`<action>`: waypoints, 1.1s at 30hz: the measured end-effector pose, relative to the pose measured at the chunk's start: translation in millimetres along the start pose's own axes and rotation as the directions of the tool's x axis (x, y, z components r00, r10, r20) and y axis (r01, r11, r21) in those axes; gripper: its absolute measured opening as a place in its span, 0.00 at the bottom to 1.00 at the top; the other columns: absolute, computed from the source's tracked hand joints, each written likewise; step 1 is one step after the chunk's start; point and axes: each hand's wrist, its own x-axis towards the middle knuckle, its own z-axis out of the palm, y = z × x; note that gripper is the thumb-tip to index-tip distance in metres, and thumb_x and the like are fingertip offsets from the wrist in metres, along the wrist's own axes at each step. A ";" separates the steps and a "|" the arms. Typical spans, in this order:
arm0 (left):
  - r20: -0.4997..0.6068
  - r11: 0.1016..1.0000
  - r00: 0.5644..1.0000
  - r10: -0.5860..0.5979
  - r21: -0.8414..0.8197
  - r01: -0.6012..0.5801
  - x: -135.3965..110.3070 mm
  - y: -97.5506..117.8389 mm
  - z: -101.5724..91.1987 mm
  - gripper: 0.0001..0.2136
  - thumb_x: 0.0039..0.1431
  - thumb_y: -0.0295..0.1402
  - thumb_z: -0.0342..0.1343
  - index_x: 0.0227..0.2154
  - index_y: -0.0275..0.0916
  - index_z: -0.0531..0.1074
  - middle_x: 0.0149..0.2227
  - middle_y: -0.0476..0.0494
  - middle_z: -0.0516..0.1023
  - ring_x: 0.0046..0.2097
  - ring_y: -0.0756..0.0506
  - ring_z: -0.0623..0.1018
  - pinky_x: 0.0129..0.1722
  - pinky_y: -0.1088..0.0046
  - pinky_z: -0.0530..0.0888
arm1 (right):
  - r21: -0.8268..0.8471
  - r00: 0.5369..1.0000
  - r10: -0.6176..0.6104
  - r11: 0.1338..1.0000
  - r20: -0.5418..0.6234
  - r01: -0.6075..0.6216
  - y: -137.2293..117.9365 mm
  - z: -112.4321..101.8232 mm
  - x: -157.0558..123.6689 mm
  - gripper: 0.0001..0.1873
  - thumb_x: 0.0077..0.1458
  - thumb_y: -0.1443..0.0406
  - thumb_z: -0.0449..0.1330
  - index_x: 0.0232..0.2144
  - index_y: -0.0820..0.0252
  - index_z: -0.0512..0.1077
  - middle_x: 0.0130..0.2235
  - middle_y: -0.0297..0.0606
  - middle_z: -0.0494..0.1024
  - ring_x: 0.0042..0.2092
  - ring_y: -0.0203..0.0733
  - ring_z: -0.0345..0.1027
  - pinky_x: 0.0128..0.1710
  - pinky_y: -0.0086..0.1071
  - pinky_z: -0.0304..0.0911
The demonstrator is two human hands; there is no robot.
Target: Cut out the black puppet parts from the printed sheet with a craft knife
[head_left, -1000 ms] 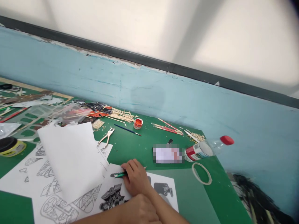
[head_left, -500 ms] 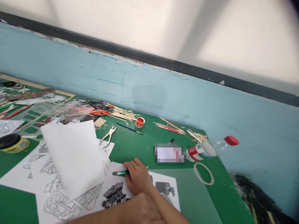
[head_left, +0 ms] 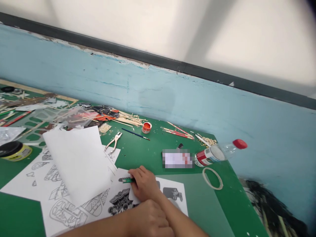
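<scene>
My right hand (head_left: 144,184) reaches in from the lower right. It is closed over a green craft knife (head_left: 127,180), whose grey end sticks out to the left; the palm hides the rest. Beneath it lies a white sheet with dark printed figures (head_left: 172,194). My left hand (head_left: 149,219) comes from the lower left and lies curled across my right forearm; whatever its fingers may hold is hidden. A translucent sheet (head_left: 206,204) is to the right. Left of my hands, a blank white paper (head_left: 79,164) covers part of several sheets with line drawings (head_left: 66,210).
Behind are hole-punch pliers (head_left: 114,143), a paintbrush (head_left: 135,134) and a red paint pot (head_left: 146,127). A phone (head_left: 177,159), a bottle lying on its side (head_left: 209,155) and a tape ring (head_left: 212,178) sit right. Thin sticks (head_left: 129,118) lie by the wall; a yellow-black jar (head_left: 14,151) stands left.
The view has shifted slightly, so things on the right appear a little higher and further left. The knife's tip no longer shows beyond my right hand. My left hand stays curled over the forearm.
</scene>
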 end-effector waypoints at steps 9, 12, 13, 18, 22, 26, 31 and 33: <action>-0.076 1.000 0.997 -0.021 -0.023 0.020 7.2 2.5 -4.6 0.17 0.72 0.39 0.57 0.26 0.39 0.67 0.23 0.58 0.65 0.23 0.54 0.65 0.24 0.77 0.67 | 0.017 0.999 0.007 1.000 0.039 -0.008 2.3 3.3 -0.3 0.17 0.55 0.72 0.60 0.48 0.61 0.72 0.37 0.41 0.77 0.41 0.48 0.66 0.39 0.39 0.65; -0.102 0.999 0.994 -0.023 -0.031 0.020 9.3 2.3 -5.2 0.17 0.72 0.38 0.57 0.26 0.39 0.66 0.22 0.58 0.64 0.23 0.54 0.65 0.24 0.77 0.66 | 0.012 0.999 0.024 1.000 0.040 -0.024 1.5 2.5 -0.4 0.15 0.60 0.69 0.61 0.49 0.62 0.72 0.38 0.40 0.76 0.41 0.46 0.67 0.40 0.38 0.66; -0.110 0.999 0.994 -0.020 -0.033 0.016 9.8 2.1 -5.2 0.17 0.72 0.39 0.57 0.26 0.39 0.66 0.22 0.58 0.64 0.23 0.54 0.65 0.23 0.77 0.66 | 0.007 0.999 0.028 1.000 0.039 -0.028 1.3 2.2 -0.4 0.13 0.62 0.68 0.61 0.49 0.62 0.72 0.38 0.39 0.75 0.41 0.45 0.68 0.40 0.37 0.66; -0.108 0.999 0.994 0.000 -0.034 -0.004 7.5 0.0 -5.2 0.18 0.72 0.45 0.56 0.29 0.38 0.68 0.23 0.57 0.65 0.23 0.54 0.65 0.23 0.77 0.67 | -0.036 0.996 0.076 0.997 0.039 -0.074 -0.1 -0.8 1.9 0.11 0.68 0.60 0.61 0.48 0.61 0.72 0.39 0.36 0.75 0.41 0.42 0.71 0.41 0.37 0.70; -0.040 0.999 0.999 -0.008 -0.048 0.006 0.5 -2.9 -5.6 0.13 0.72 0.41 0.58 0.34 0.37 0.72 0.28 0.54 0.71 0.26 0.53 0.70 0.27 0.76 0.72 | -0.061 0.987 0.153 0.987 0.045 -0.150 -3.9 -3.4 4.2 0.12 0.69 0.58 0.61 0.47 0.61 0.73 0.40 0.37 0.75 0.42 0.42 0.72 0.44 0.39 0.71; 0.023 0.997 1.000 -0.020 -0.078 0.022 -4.1 -3.5 -8.3 0.12 0.72 0.42 0.58 0.38 0.37 0.74 0.32 0.51 0.75 0.29 0.52 0.74 0.31 0.74 0.76 | -0.074 0.977 0.203 0.977 0.062 -0.198 -6.5 -4.0 5.6 0.12 0.69 0.58 0.61 0.48 0.61 0.73 0.41 0.37 0.76 0.43 0.42 0.73 0.45 0.40 0.72; 0.052 0.994 0.998 -0.042 -0.098 0.047 -1.9 -0.5 -14.6 0.13 0.72 0.43 0.58 0.39 0.37 0.74 0.34 0.50 0.76 0.30 0.52 0.74 0.31 0.73 0.76 | -0.097 0.973 0.210 0.975 0.100 -0.201 -5.3 -3.2 7.2 0.13 0.68 0.60 0.62 0.50 0.61 0.73 0.43 0.38 0.76 0.46 0.45 0.72 0.48 0.42 0.70; 0.053 0.994 0.997 -0.049 -0.097 0.054 -0.6 0.8 -16.4 0.13 0.72 0.43 0.58 0.39 0.37 0.74 0.33 0.50 0.76 0.30 0.52 0.74 0.31 0.74 0.76 | -0.099 0.972 0.207 0.976 0.114 -0.196 -5.4 -3.6 7.7 0.13 0.66 0.62 0.62 0.51 0.61 0.73 0.43 0.38 0.76 0.46 0.45 0.71 0.48 0.41 0.68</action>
